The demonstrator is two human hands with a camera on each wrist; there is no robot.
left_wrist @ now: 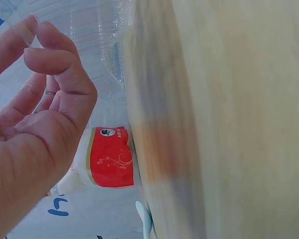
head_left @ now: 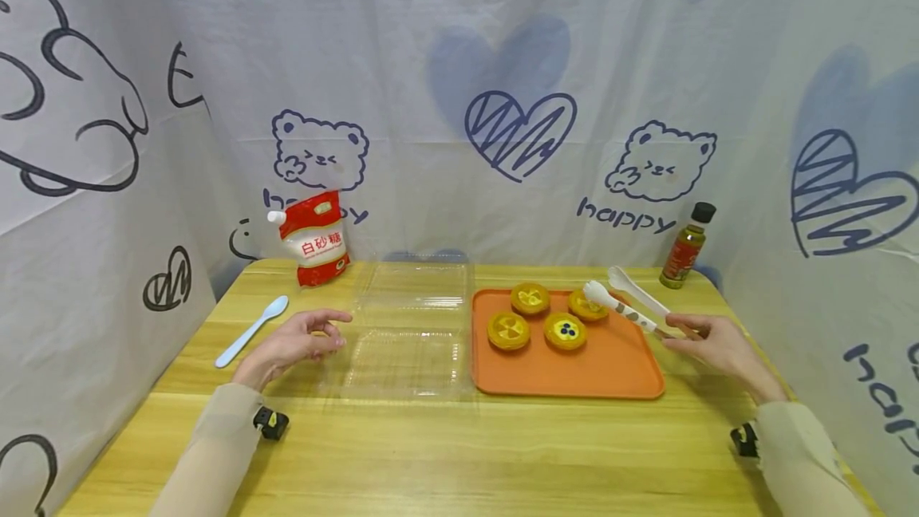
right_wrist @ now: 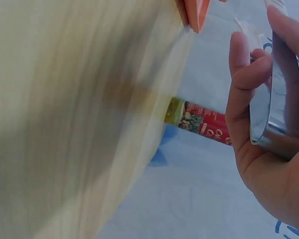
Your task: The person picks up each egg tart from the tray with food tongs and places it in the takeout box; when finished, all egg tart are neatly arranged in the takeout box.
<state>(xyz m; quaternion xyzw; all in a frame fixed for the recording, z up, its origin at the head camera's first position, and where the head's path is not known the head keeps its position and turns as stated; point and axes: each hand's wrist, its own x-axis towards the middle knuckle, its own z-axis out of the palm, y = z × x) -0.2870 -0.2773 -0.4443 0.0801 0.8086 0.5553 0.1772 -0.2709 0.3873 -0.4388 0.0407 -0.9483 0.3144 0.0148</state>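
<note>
Our right hand point(head_left: 711, 348) grips long white-tipped metal tongs point(head_left: 632, 314), slanting forward-left, one tip at the rear-right round golden tart point(head_left: 585, 310) on the orange rectangular tray point(head_left: 574, 375).

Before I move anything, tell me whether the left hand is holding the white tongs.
No, the right hand holds the tongs, while the left hand is on the far side of the orange tray.

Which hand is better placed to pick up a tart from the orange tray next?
Likely the right hand: it holds the tongs, one tip by the back-right tart. The left hand holds no tool and sits across the clear container from the orange tray.
</note>
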